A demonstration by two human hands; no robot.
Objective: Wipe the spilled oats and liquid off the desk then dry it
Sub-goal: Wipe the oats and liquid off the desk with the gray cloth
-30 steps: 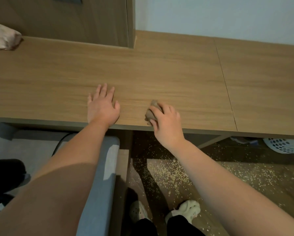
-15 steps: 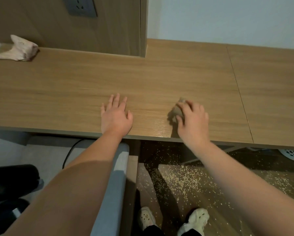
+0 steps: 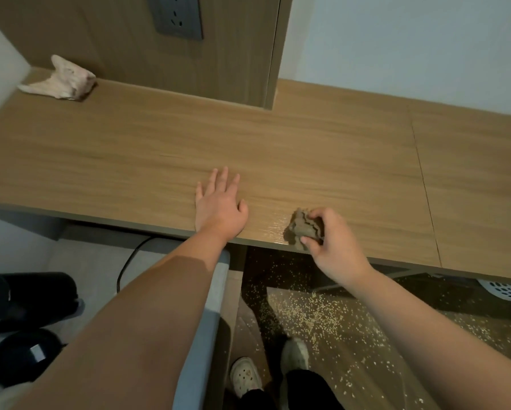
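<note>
Right hand (image 3: 334, 244): thumb and fingertips pinch a crumpled grey-brown wad (image 3: 304, 227), cloth or paper, cannot tell which. The wad sits at the front edge of the desk (image 3: 307, 161), touching the surface. It looks compressed, ridged and possibly damp.

Left hand (image 3: 218, 208): flat on the desk just beside the wad, fingers straight, holding nothing.

Progress, as judged: no oats visible on the desktop, so the sweep looks mostly done. A glossy patch (image 3: 273, 229) beside the wad suggests moisture; drying is not yet complete. Oats (image 3: 322, 309) lie scattered on the floor below. A pale crumpled cloth (image 3: 62, 78) rests at the far left corner, perhaps for drying.
</note>
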